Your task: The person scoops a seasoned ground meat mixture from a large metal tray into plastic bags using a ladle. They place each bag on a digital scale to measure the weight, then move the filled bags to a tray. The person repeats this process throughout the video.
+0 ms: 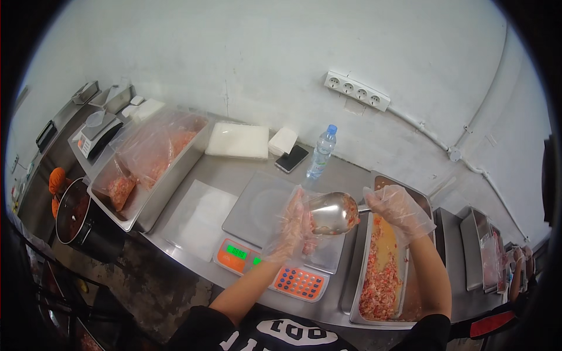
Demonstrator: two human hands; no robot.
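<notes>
My left hand, in a clear plastic glove, holds a clear plastic bag with some chopped meat mixture in it, above the orange digital scale. In my gloved right hand is the handle of a stainless steel scoop. The scoop's bowl is at the bag's mouth, with bits of the mixture on it. Below my right forearm, a deep steel pan contains red and pale chopped meat mixture and liquid. The bag partly covers the scale's steel platform.
Filled bags lie in a steel pan at left. Plastic sheets, a wrapped white stack, a phone and a water bottle are on the table. A black pot stands lower left. A co-worker's gloved hands are far right.
</notes>
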